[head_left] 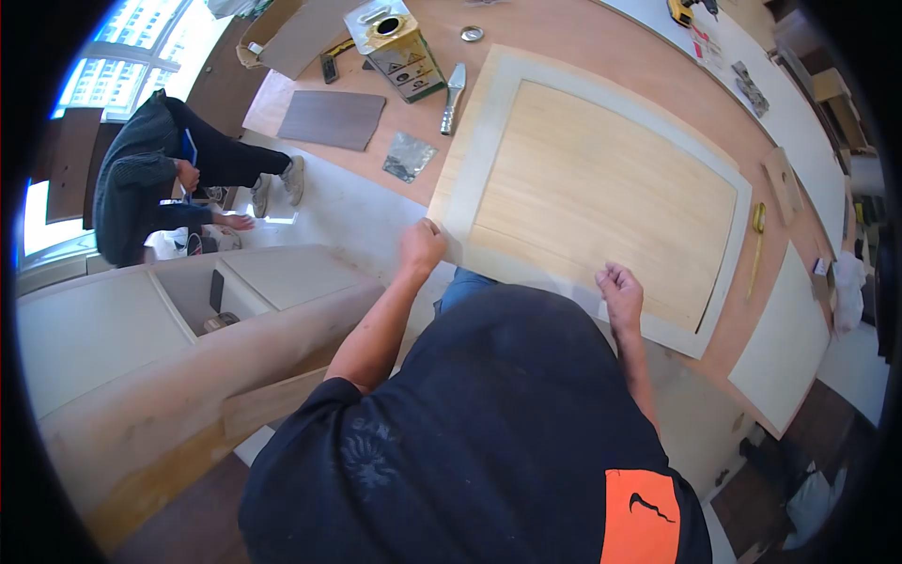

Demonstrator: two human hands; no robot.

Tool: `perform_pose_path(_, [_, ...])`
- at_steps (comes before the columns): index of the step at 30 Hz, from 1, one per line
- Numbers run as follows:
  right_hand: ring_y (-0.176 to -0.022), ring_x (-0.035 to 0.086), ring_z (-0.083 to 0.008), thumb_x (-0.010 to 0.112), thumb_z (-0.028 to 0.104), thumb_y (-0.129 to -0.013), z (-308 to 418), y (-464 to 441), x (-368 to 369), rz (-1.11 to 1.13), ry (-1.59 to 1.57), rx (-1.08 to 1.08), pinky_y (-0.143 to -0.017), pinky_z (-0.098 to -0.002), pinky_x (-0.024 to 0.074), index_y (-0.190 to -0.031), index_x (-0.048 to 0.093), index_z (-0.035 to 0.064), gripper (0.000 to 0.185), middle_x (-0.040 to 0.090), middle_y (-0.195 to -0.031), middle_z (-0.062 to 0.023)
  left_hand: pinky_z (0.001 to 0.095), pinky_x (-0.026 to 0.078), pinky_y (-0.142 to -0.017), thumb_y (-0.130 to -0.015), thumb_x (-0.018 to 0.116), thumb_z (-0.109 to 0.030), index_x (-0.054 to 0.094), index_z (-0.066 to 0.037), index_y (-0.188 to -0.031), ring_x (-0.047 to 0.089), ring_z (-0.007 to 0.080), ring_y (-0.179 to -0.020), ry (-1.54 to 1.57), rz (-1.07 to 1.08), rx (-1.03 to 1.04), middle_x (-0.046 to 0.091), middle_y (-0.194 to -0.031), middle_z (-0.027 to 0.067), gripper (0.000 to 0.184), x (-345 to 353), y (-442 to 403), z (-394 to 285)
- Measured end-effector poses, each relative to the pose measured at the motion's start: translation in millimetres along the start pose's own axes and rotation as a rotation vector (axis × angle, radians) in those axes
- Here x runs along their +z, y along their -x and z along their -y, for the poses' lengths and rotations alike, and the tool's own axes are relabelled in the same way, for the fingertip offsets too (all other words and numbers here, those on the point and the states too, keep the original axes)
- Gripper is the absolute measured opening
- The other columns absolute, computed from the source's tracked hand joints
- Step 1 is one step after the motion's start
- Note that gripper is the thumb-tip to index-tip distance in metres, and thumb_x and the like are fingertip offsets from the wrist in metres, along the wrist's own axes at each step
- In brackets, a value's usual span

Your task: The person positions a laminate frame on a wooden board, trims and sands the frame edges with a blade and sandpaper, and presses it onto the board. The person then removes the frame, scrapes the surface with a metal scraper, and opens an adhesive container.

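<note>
A pale wooden panel point(601, 188) lies on the workbench in front of me, with a whitish frame-shaped border point(489, 127) around its middle. My left hand point(423, 246) is closed at the panel's near left corner; whether it grips the edge or something small is hidden. Over the panel's near border, my right hand point(622, 293) has its fingers curled together with the thumb, and what they hold, if anything, is too small to make out. Beyond the left corner lie a putty knife point(454, 99) and a small clear plastic bag point(409, 156).
An open metal can point(399, 56) stands at the back beside a brown board point(332, 119). A yellow tape measure point(757, 221) lies right of the panel, and a drill point(691, 11) farther back. Another person point(141, 179) bends over at left, behind a pale cabinet point(103, 329).
</note>
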State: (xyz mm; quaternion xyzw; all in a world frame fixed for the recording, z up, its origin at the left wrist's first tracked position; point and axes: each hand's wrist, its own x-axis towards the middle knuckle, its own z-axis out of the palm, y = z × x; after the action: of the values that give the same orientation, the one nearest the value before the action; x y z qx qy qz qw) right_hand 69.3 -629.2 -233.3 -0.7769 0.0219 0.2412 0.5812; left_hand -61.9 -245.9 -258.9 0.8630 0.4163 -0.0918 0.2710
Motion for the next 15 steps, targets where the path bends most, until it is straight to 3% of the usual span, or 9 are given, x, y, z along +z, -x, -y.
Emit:
perform_pose_path(3, [-0.076,0.057,-0.0076,0.073,0.013,-0.087,2.9,3.9,20.2,0.068,0.113,-0.003,-0.071,-0.0243,0.0494,-0.108,0.066,-0.0081,0.031,0.065,-0.085,-0.0017,0.0451,0.055,-0.079,-0.077,0.063,-0.019,0.072,-0.003,-0.084,0.069,0.0405,-0.087,0.070,0.076,-0.001,0.069,-0.087,0.0251,0.020,10.1,2.8,2.0])
perform_pose_path(5, [-0.072,0.056,-0.0075,0.073,0.015,-0.086,7.7,5.1,33.6,0.115,0.158,0.019,-0.068,-0.0247,0.0488,-0.103,0.068,-0.0069,0.028,0.064,-0.080,-0.0008,0.0399,0.056,-0.068,-0.074,0.074,-0.019,0.072,0.000,-0.082,0.071,0.0277,-0.070,0.078,0.115,0.080,0.072,-0.077,0.0193,0.022,15.7,11.1,-2.9])
perform_pose_path(7, [-0.069,0.054,-0.0074,0.073,0.017,-0.086,8.3,0.3,45.7,0.180,0.158,0.071,-0.064,-0.0251,0.0480,-0.099,0.069,-0.0059,0.026,0.063,-0.076,-0.0002,0.0389,0.056,-0.072,-0.072,0.075,-0.023,0.072,-0.003,-0.081,0.071,0.0314,-0.073,0.285,0.303,-0.060,0.071,-0.078,0.0196,0.023,19.1,15.9,-12.0])
perform_pose_path(8, [-0.060,0.054,-0.0055,0.072,0.015,-0.088,5.3,-4.0,52.5,0.224,0.145,0.087,-0.054,-0.0223,0.0438,-0.102,0.069,-0.0034,0.024,0.065,-0.074,-0.0009,0.0374,0.056,-0.067,-0.073,0.076,-0.023,0.072,-0.002,-0.080,0.070,0.0272,-0.067,0.358,0.379,-0.082,0.071,-0.073,0.0176,0.023,21.1,17.4,-17.5])
perform_pose_path(9, [-0.061,0.054,-0.0055,0.072,0.016,-0.088,7.6,-4.2,59.7,0.230,0.165,0.101,-0.054,-0.0222,0.0440,-0.102,0.069,-0.0033,0.024,0.065,-0.074,-0.0012,0.0359,0.055,-0.061,-0.074,0.078,-0.023,0.071,-0.001,-0.079,0.069,0.0229,-0.060,0.428,0.458,-0.102,0.070,-0.069,0.0157,0.024,20.9,18.3,-22.1])
perform_pose_path(12, [-0.061,0.055,-0.0058,0.071,0.019,-0.089,21.3,-0.7,89.4,0.221,0.214,0.130,-0.054,-0.0221,0.0448,-0.103,0.068,-0.0029,0.026,0.067,-0.077,-0.0032,0.0344,0.052,-0.054,-0.078,0.077,-0.022,0.069,0.001,-0.078,0.066,0.0188,-0.054,0.355,0.564,0.114,0.067,-0.063,0.0130,0.025,10.9,12.2,-26.5])
perform_pose_path(15, [-0.067,0.057,-0.0072,0.071,0.018,-0.088,34.2,7.7,115.2,0.182,0.159,0.145,-0.061,-0.0239,0.0479,-0.099,0.069,-0.0056,0.026,0.066,-0.076,-0.0036,0.0345,0.051,-0.051,-0.081,0.076,-0.024,0.067,0.003,-0.078,0.065,0.0187,-0.053,0.369,0.714,0.162,0.065,-0.061,0.0107,0.028,-11.0,-4.8,-17.7])
